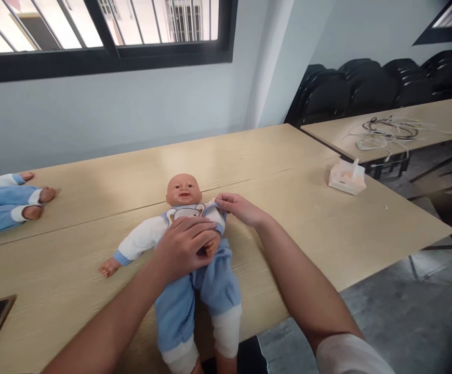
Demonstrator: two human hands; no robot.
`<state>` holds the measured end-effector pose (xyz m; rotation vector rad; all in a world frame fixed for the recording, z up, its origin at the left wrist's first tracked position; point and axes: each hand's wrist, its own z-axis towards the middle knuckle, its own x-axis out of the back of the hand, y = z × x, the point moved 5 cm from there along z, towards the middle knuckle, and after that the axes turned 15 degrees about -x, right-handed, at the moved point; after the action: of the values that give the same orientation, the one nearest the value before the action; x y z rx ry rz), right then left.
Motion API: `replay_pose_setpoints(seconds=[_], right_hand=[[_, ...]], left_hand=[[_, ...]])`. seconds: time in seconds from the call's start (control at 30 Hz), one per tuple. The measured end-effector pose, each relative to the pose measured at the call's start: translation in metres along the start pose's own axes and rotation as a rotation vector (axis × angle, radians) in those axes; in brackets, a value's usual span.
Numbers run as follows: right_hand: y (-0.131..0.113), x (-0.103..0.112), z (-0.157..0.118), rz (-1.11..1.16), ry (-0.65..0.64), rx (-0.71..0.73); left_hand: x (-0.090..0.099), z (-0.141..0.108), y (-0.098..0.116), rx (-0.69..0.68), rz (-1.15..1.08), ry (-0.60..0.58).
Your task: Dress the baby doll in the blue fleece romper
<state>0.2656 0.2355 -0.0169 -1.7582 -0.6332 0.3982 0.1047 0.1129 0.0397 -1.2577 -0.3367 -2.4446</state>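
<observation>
Pale wooden table (280,259) carries a bald doll (217,275) lying face up, head toward the far edge, its long axis running down to the near edge, legs reaching there. The left hand (189,241) grips its bent arm, hiding the belly; the right hand (236,205) pinches shoulder cloth. Another doll (5,200) lies leftward; a whitish box (345,179) sits by the right edge. Blue-and-white fleece clothes (177,311) the first doll.

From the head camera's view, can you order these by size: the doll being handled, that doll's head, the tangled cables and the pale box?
1. Doll being handled
2. Tangled cables
3. Pale box and doll's head: about alike, too close to rank.
</observation>
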Motion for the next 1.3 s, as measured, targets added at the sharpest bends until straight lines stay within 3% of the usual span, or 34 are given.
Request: replay_pose_setpoints(seconds=[0.27,0.47,0.53,0.7,0.93,1.03,1.2,1.23,1.3], right_hand=[[0.036,0.003,0.033,0.376,-0.04,-0.106],[0.04,-0.008,0.043,0.491,-0.082,-0.148],[0.037,-0.013,0.043,0.462,-0.087,-0.157],[0.026,-0.007,0.031,0.25,0.047,-0.127],[0.031,-0.003,0.004,-0.08,-0.188,-0.266],[0.03,-0.004,0.008,-0.216,-0.045,-0.222],[0.028,-0.002,0.013,-0.536,0.496,-0.281],[0.027,-0.002,0.012,-0.552,0.514,-0.27],[0.026,-0.006,0.013,-0.489,0.355,-0.206]], left_hand=[[0.013,0.004,0.009,-0.139,-0.188,-0.031],[0.033,0.001,0.005,-0.142,-0.31,-0.015],[0.041,-0.003,-0.004,-0.089,-0.296,0.055],[0.058,-0.016,-0.03,0.103,-0.092,0.29],[0.059,-0.014,-0.03,0.124,-0.024,0.314],[0.06,-0.013,-0.029,0.126,-0.03,0.314],[0.061,-0.012,-0.027,0.105,-0.041,0.326],[0.062,-0.012,-0.027,0.108,-0.032,0.327],[0.061,-0.011,-0.027,0.126,-0.016,0.321]])
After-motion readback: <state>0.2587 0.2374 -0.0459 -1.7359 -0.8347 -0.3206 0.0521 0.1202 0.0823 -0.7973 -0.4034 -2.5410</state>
